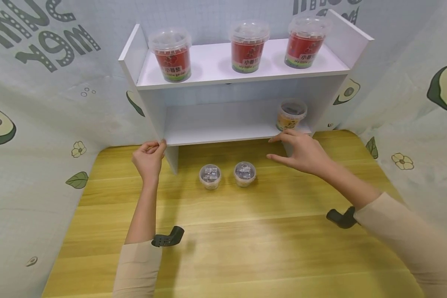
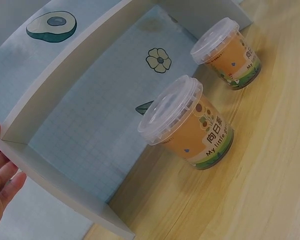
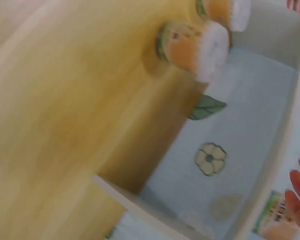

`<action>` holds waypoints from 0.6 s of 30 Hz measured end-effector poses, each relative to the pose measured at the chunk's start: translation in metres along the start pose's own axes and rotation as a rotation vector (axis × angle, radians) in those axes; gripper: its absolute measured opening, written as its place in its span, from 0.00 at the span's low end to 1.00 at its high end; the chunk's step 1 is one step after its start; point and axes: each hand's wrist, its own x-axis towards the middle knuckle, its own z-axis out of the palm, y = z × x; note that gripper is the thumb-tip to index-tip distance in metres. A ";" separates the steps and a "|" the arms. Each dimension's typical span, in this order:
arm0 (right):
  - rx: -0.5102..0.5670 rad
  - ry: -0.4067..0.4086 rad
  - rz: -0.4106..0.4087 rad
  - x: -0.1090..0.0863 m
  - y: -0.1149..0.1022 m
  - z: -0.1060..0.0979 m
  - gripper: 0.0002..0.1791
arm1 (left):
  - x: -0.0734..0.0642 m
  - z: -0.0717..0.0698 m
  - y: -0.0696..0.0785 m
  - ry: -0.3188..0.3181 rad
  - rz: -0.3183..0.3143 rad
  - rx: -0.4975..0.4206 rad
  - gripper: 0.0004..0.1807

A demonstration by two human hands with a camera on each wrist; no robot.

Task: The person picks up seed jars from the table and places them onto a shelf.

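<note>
My left hand (image 1: pixel 149 160) grips the left side panel of a white shelf unit (image 1: pixel 216 124) by its front edge, level with the middle board. In the left wrist view its fingers (image 2: pixel 4 172) lie against the panel. At the right end of that board sits a lidded tub (image 1: pixel 287 123) with a yellow-orange label. My right hand (image 1: pixel 303 152) is just in front of this tub, thumb and fingers spread apart and holding nothing. Whether a fingertip touches the tub I cannot tell. Two orange-labelled tubs, one left (image 1: pixel 210 177) and one right (image 1: pixel 244 174), stand upright below the board.
Three red-labelled tubs with clear lids stand on the top board: left (image 1: pixel 174 62), middle (image 1: pixel 247 54) and right (image 1: pixel 304 47). Under the unit is a wood-grain table (image 1: pixel 223 248). A patterned cloth (image 1: pixel 33 178) hangs around it.
</note>
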 end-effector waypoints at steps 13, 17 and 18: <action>0.034 -0.052 0.045 -0.015 0.010 0.029 0.22 | -0.001 0.000 0.000 0.000 0.002 0.022 0.10; 0.061 -0.066 0.066 -0.017 0.010 0.032 0.23 | 0.000 0.000 -0.001 -0.002 -0.005 0.020 0.10; 0.067 -0.067 0.068 -0.017 0.010 0.033 0.23 | 0.000 0.000 -0.001 -0.003 -0.004 0.020 0.10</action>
